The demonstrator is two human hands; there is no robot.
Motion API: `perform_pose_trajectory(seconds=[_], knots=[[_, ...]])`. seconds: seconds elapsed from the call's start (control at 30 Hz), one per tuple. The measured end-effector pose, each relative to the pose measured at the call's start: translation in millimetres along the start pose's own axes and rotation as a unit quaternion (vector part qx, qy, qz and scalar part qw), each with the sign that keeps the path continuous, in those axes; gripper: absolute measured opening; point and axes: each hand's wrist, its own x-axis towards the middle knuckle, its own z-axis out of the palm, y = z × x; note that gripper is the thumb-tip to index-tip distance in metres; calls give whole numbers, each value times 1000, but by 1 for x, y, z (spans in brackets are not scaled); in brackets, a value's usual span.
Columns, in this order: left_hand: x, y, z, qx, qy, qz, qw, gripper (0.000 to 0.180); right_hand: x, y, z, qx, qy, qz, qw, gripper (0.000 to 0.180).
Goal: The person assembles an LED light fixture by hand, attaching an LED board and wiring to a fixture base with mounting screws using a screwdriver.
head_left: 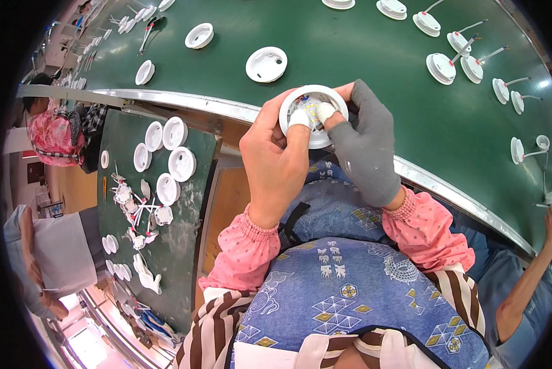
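Observation:
Between my hands is a round white lamp housing (316, 140), tilted up with its hollow side facing me. Inside it sits a round board (313, 109) with small yellow LED dots and a bit of blue. My left hand (276, 154), bare except for a white cover on the thumb, grips the rim from the left with the thumb pressed inside. On my right hand (369, 144) is a grey fingerless-style glove; its white-covered thumb presses on the board while the fingers wrap round the far right rim. The fingers behind the housing are partly hidden.
Empty white housings (267, 64) lie on the green conveyor (350, 49) ahead. Several white lamps with upright wires (441, 67) stand at right. The left side table (193, 240) bears housings, wired white parts (128, 200) and a white glove (145, 275). A co-worker's arm (534, 270) reaches in at right.

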Motion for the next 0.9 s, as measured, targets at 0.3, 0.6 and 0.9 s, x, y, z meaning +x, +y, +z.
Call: perform_pose_trajectory(seconds=[0.3, 0.6, 0.9], knots=[[7, -10, -11, 94, -19, 95, 991, 27, 5, -5, -8, -149, -58, -151, 976, 19], [7, 1, 1, 138, 37, 115, 983, 24, 4, 1, -3, -190, -25, -214, 958, 17], [-1, 7, 1, -86, -23, -19, 996, 27, 2, -1, -3, -42, 27, -87, 995, 15]])
